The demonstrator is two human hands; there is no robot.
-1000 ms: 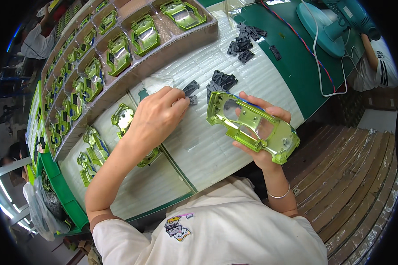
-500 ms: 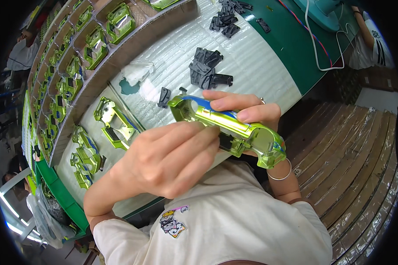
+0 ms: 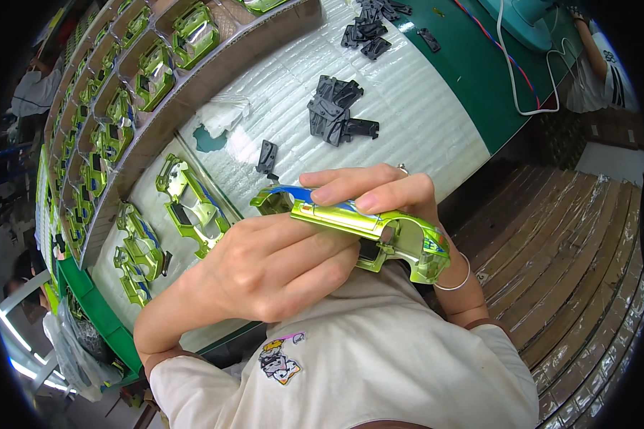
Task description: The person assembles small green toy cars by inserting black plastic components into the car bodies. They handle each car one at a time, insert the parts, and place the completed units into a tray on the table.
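Note:
A shiny green toy car body shell (image 3: 340, 220) with blue markings is held up in front of my shirt. My right hand (image 3: 379, 189) grips it from the far side, its fingers laid over the blue top edge. My left hand (image 3: 279, 268) has its fingers curled together against the shell's near, hollow side. Their tips are out of sight behind the shell, so whatever they pinch is hidden. A small dark flat plastic part (image 3: 267, 156) lies on the foam sheet just beyond the shell. Farther off is a pile of similar black parts (image 3: 333, 111).
More green shells (image 3: 192, 204) lie on the table at left, beside a divided carton (image 3: 193, 100) filled with shells. Another black pile (image 3: 368, 28) sits at the back. A teal stand (image 3: 519, 21) and cables are at back right. Ridged brown stacks (image 3: 565, 279) stand at right.
The shell has shifted left and rolled, so its hollow side shows less. My right hand moved left with it. My left fingertips, partly visible before, are now covered by the shell.

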